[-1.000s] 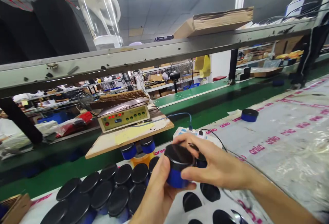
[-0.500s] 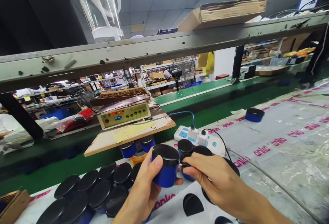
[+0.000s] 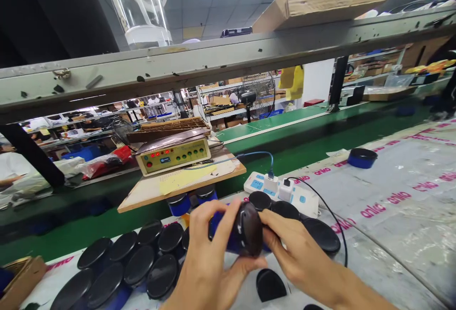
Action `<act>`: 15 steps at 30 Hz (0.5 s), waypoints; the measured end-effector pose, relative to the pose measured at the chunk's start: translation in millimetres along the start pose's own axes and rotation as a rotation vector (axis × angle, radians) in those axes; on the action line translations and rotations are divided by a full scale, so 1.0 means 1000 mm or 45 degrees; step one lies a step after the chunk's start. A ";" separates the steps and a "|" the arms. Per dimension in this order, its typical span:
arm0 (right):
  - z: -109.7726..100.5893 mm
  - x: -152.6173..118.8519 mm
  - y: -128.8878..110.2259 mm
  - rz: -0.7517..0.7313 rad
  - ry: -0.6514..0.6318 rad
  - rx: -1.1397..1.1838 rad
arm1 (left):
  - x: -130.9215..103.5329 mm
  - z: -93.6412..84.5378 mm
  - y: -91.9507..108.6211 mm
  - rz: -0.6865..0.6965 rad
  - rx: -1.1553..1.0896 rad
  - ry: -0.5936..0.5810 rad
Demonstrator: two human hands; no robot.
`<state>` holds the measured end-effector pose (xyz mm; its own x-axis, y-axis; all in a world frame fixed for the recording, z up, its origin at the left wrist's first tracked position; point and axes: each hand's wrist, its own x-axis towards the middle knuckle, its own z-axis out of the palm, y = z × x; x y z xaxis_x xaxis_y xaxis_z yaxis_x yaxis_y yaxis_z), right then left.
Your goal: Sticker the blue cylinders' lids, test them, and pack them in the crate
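Observation:
My left hand (image 3: 212, 258) is closed around a round blue case with a black top (image 3: 251, 229), above the bench. The case is tipped on its side, its glossy black top facing right. My right hand (image 3: 295, 248) has thumb and fingers pinched together at the edge of that top; what they hold, if anything, is hidden. Several similar black-topped cases (image 3: 138, 265) stand close together to the left. More dark round tops (image 3: 320, 235) sit behind and beside my right hand. Below the held case, a black disc (image 3: 270, 285) lies on a white sheet.
A white power strip (image 3: 256, 182) with plugs and cables lies behind my hands. A control box (image 3: 174, 155) rests on a wooden board (image 3: 142, 193) at back left. One blue case (image 3: 362, 158) stands far right. A metal shelf beam (image 3: 213, 61) crosses above; a cardboard box (image 3: 21, 277) is at left.
My left hand has turned the case from nearly upright onto its side, top towards the right. A small metallic piece seen between my right fingers and the case is now hidden.

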<state>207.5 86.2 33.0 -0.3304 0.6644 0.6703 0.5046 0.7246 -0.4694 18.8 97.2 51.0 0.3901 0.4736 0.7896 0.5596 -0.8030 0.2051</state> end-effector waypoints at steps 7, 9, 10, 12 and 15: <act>0.009 -0.003 0.007 -0.188 0.143 -0.062 | 0.011 -0.007 0.006 0.706 0.321 0.236; 0.010 -0.003 0.007 -0.201 0.135 -0.075 | 0.014 -0.008 0.007 0.719 0.343 0.232; 0.010 -0.002 0.007 -0.212 0.134 -0.083 | 0.014 -0.009 0.008 0.725 0.351 0.223; 0.008 -0.001 0.006 -0.233 0.137 -0.098 | 0.015 -0.010 0.007 0.736 0.362 0.200; 0.004 -0.001 0.004 -0.246 0.107 -0.125 | 0.013 -0.013 0.005 0.735 0.332 0.165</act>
<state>206.9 89.6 28.3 -0.3631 0.4945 0.7897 0.5150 0.8128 -0.2722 17.3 94.6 69.9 0.5994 -0.0690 0.7974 0.4517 -0.7934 -0.4082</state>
